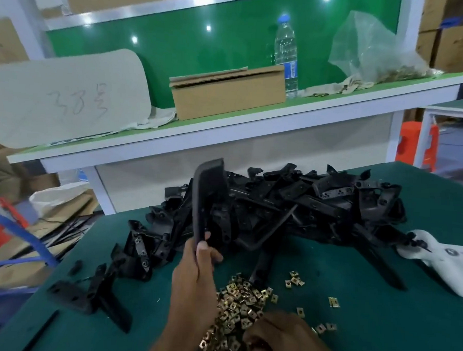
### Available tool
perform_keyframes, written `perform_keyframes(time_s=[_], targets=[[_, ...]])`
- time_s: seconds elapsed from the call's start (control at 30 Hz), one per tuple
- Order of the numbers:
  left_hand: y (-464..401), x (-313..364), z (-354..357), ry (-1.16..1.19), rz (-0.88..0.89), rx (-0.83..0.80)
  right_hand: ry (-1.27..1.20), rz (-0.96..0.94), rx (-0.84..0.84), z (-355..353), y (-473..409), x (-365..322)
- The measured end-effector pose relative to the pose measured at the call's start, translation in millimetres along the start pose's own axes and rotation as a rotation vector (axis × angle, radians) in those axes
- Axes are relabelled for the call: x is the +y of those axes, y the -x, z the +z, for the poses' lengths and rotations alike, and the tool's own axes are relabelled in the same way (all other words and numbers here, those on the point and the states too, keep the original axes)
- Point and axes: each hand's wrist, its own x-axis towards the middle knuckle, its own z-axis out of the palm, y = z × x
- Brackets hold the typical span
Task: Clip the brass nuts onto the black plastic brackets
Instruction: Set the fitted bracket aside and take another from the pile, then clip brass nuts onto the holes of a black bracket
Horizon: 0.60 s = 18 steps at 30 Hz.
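One bracket (209, 201) is held upright in the left hand (193, 275); nut pile (234, 309) lies just below-right, fingered by the right hand (283, 339), pinch not discernible.

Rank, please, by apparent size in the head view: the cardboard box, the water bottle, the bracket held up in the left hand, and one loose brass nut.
1. cardboard box
2. and 3. bracket and water bottle: look alike; the bracket is nearer, so unsure
4. brass nut

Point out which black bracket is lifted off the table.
The long black bracket gripped by the left hand, standing upright above the nuts; all other brackets lie in the pile or flat on the green table.
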Motion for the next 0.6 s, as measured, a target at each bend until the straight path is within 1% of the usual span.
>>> perform_keyframes(time_s=[0.03, 0.07, 0.1, 0.17, 0.2, 0.23, 0.3, 0.33, 0.4, 0.43, 0.47, 0.53, 0.6], targets=[[9.2, 0.5, -7.7, 0.152, -0.087, 0.004, 0.033, -0.021, 0.090, -2.8, -1.2, -0.4], [16.6, -0.5, -15.0, 0.341, -0.200, -0.022, 0.064, -0.028, 0.131, -9.6, -0.2, -6.6], [22.1, -1.7, -21.6, 0.563, -0.327, -0.065, 0.085, -0.001, 0.115, -13.9, 0.5, -9.4], [30.8, -8.3, -32.9, 0.944, -0.561, -0.110, 0.014, 0.044, 0.194, -10.7, 4.0, -9.1], [34.1, -13.9, -37.9, 1.046, -0.632, -0.124, -0.022, 0.092, 0.204, -10.0, 4.5, -9.7], [36.5, -18.8, -40.6, 1.095, -0.670, -0.142, -0.035, 0.127, 0.230, -13.1, 4.7, -12.8], [41.3, -24.7, -40.2, 1.164, -0.686, -0.167, -0.056, 0.148, 0.299, -16.7, 4.2, -16.8], [43.4, -27.3, -39.1, 1.198, -0.672, -0.172, -0.106, 0.169, 0.285, -19.7, 4.1, -18.3], [47.5, -31.1, -35.4, 1.263, -0.636, -0.191, -0.318, 0.255, 0.250, -24.8, 4.6, -22.2], [49.2, -32.0, -34.4, 1.309, -0.615, -0.231, -0.510, 0.309, 0.266, -24.9, 3.7, -20.2], [51.1, -34.9, -34.0, 1.345, -0.592, -0.279, -0.751, 0.381, 0.293, -24.5, 1.8, -17.2], [51.8, -44.0, -31.9, 1.341, -0.574, -0.346, -1.200, 0.514, 0.334, -26.4, -1.6, -17.6], [52.1, -52.7, -29.7, 1.325, -0.594, -0.368, -1.427, 0.582, 0.361, -25.7, -1.8, -12.7]])
